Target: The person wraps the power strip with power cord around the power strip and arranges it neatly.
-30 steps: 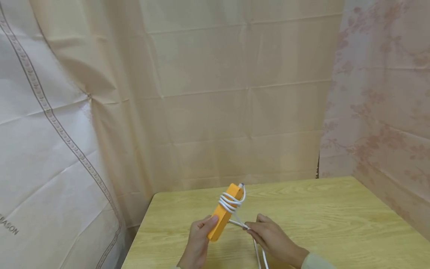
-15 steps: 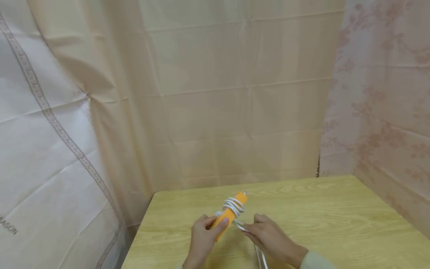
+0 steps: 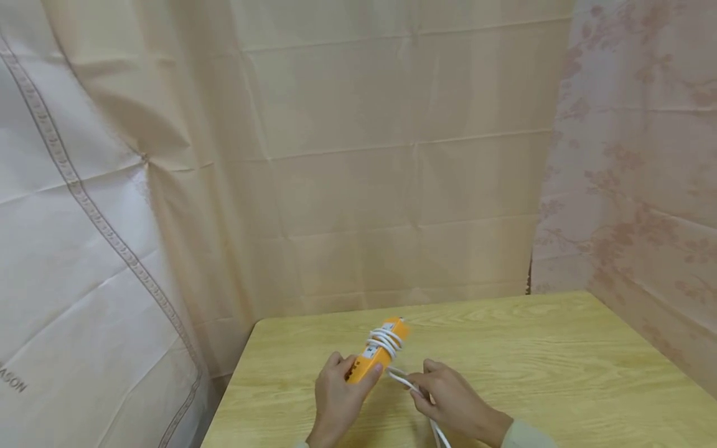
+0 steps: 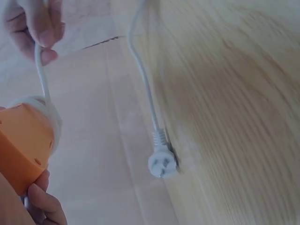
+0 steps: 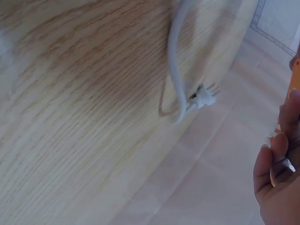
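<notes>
An orange power strip (image 3: 363, 368) is tilted above the table, its white socket face turned up. Several loops of white cord (image 3: 384, 340) run around its far half. My left hand (image 3: 338, 398) grips the near end, thumb along the side. To the right, my right hand (image 3: 454, 401) pinches the cord a short way off the strip, and the free length hangs down from it. In the left wrist view the cord's plug (image 4: 162, 162) lies near the table's edge, pins showing. The same plug (image 5: 204, 97) appears in the right wrist view.
The light wood-grain table (image 3: 538, 348) lies beneath both hands. Behind it hangs a beige curtain (image 3: 392, 186), with a white printed sheet (image 3: 84, 280) on the left and a pink floral one (image 3: 644, 186) on the right.
My left hand has rolled the strip, so the sockets have come into view where the plain back was. Strip and loops sit a little lower. The right hand keeps its pinch, nearly in place.
</notes>
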`<state>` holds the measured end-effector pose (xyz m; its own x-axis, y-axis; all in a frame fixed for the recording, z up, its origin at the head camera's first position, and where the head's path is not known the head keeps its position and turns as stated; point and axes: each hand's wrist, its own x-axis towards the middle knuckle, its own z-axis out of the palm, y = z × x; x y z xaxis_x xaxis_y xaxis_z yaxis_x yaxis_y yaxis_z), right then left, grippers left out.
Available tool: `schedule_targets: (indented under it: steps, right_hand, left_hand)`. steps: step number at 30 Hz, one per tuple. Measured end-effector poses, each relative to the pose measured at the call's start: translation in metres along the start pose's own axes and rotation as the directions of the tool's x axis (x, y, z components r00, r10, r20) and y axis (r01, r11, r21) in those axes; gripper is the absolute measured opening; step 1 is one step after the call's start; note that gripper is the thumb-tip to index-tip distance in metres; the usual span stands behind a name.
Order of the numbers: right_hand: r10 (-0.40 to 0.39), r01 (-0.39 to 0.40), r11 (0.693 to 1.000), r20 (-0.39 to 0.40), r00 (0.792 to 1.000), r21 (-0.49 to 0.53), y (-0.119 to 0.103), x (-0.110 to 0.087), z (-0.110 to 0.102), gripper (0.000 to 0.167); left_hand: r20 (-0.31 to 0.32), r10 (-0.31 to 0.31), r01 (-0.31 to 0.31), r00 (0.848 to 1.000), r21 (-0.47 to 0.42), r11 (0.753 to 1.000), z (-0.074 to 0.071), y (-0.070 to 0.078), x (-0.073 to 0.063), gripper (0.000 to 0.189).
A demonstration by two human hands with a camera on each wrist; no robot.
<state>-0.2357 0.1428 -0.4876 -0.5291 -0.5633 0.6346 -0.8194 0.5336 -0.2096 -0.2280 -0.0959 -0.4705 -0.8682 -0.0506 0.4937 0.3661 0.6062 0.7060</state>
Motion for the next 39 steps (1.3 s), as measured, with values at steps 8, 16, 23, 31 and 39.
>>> schedule_targets:
  steps: [8,16,23,31,39]
  right_hand:
    - [-0.032,0.030,0.998,0.040,0.999,0.053,0.000,-0.004,-0.007,0.013]
    - [-0.091,0.097,0.993,-0.077,0.993,0.070,0.010,-0.009,-0.011,0.009]
    - [-0.037,0.046,0.997,-0.140,0.990,0.066,0.018,-0.013,-0.012,0.022]
    - [-0.128,0.134,0.991,-0.202,0.971,0.017,0.019,-0.011,-0.011,0.018]
    - [-0.203,0.196,0.979,-0.309,0.929,-0.052,0.020,0.001,-0.017,0.028]
  left_hand:
    - [-0.118,0.118,-0.095,0.986,0.189,0.977,-0.002,-0.018,0.008,0.047]
    - [-0.074,0.015,0.009,0.997,0.311,0.950,-0.012,-0.039,0.008,0.048]
    - [-0.085,0.051,-0.020,0.995,0.329,0.944,-0.018,-0.034,0.011,0.048]
    - [-0.040,0.102,-0.076,0.994,0.417,0.906,-0.019,-0.028,0.013,0.055]
    - [0.261,0.168,-0.268,0.951,0.420,0.867,-0.020,-0.033,0.005,0.056]
